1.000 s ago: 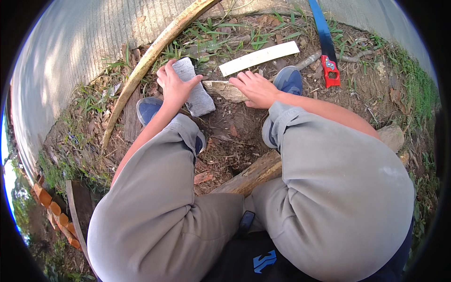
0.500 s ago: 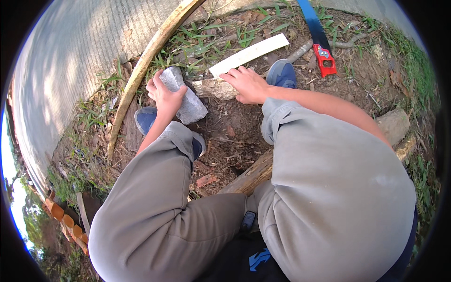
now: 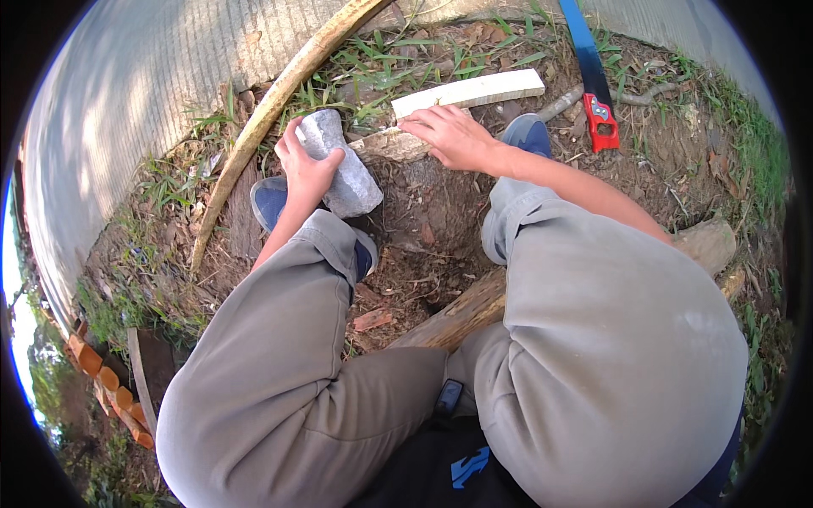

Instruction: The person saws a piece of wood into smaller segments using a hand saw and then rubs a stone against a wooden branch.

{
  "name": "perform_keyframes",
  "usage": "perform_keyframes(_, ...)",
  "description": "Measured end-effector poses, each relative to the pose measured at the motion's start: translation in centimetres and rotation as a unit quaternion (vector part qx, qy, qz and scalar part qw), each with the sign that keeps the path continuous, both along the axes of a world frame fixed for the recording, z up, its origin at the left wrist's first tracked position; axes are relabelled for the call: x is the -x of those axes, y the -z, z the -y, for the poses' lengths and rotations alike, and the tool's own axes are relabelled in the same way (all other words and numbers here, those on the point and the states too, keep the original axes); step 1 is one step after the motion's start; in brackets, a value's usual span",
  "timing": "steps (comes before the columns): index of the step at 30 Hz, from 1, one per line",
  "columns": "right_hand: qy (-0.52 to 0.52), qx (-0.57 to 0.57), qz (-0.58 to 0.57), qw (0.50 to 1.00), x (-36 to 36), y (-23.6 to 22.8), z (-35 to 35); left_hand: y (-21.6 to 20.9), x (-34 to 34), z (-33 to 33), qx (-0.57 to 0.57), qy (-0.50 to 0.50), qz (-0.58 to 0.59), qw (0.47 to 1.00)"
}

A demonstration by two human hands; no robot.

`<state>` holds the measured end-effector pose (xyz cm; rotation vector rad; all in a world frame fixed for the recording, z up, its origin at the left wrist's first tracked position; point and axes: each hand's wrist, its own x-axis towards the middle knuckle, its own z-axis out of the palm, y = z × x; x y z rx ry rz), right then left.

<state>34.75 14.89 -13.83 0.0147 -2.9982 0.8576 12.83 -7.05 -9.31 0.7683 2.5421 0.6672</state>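
Note:
My left hand is wrapped round a long grey stone block, its fingers on the left side and thumb across the top. To the right, a pale, freshly cut strip of wood lies with a side face showing. My right hand is bent against the near edge of that strip, at its left part. Beneath those fingers a rough, bark-covered piece of wood lies on the soil, its left end near the stone. The right thumb and the exact grip are hidden.
A handsaw with a red handle lies at the far right. A long curved branch runs along the left. My blue shoes flank the work spot. A log passes under my legs. Corrugated sheeting stands beyond the grass.
The view has shifted and turned slightly. My right hand has moved a little away from me, and the strip's left end has moved away too. My left hand still holds the stone.

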Motion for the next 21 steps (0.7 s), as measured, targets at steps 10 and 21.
perform_keyframes(10,0.104,0.088,0.067,0.988,-0.9,-0.7,2.8,-0.6,-0.2,-0.7,0.017,0.041,0.006,0.999)
perform_keyframes(21,0.108,0.12,0.075,0.984,-0.6,-0.7,3.8,-0.9,-0.6,-0.8,0.049,0.022,0.004,0.999)
